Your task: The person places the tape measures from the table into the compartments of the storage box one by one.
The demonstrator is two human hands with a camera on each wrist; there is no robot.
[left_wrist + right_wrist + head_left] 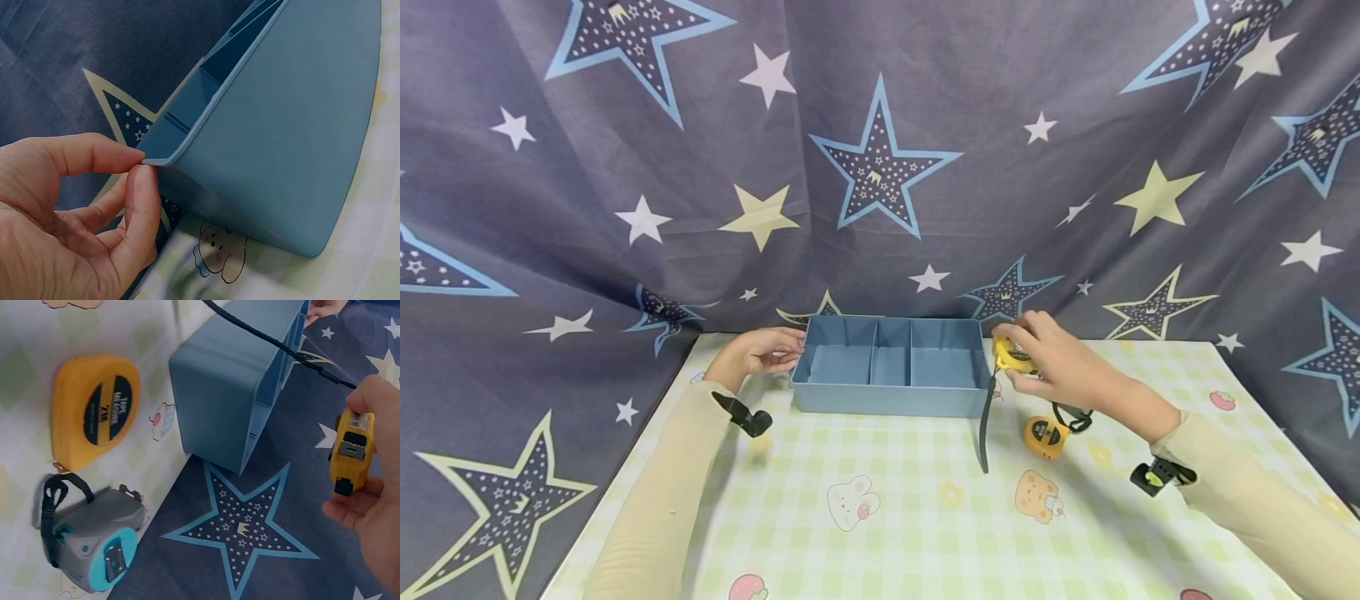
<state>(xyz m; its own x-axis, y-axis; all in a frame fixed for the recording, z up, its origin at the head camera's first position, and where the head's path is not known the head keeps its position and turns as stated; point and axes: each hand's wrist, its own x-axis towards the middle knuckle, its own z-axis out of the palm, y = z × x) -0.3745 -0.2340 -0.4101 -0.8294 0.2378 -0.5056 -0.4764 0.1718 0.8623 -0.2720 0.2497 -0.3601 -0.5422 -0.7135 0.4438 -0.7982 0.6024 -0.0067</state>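
Note:
A blue box point(891, 400) with three compartments stands against the back of the table, and bare floor shows in them. At its left end, my left hand point(766, 350) pinches the rim's corner between thumb and forefinger, close in the left wrist view point(81, 206). Just off the box's right end, my right hand point(1060, 362) grips a small yellow tape measure point(1011, 354) raised above the tabletop. Its black wrist strap point(985, 429) dangles down in front of the box's right end. In the right wrist view the tape measure point(352, 453) shows its grey button.
Below the right hand lie an orange-yellow tape measure point(94, 409) and a grey and turquoise one point(94, 537) with a black cord. A patterned cloth point(880, 275) hangs right behind the box. The table wears a green checked cover point(910, 533).

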